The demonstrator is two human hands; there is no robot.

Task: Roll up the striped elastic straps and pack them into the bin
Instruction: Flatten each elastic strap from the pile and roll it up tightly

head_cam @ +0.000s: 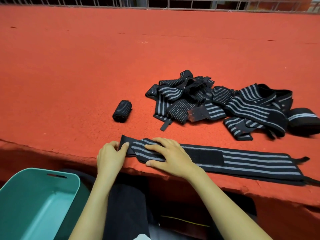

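A long black strap with grey stripes point(251, 163) lies flat along the front edge of the red table point(86, 75). My left hand point(110, 155) pinches its left end between thumb and fingers. My right hand point(170, 155) presses flat on the strap just beside it, fingers spread. One rolled strap point(122, 110) lies alone on the table. A heap of loose striped straps point(216, 104) sits to the right of it. The teal bin point(22, 201) stands below the table edge at the lower left, with nothing visible inside.
A metal railing point(173, 3) runs along the table's far edge. My dark-clothed lap point(128, 210) is under the table front, between the bin and my right arm. A large rolled strap point(303, 118) lies at the heap's right end.
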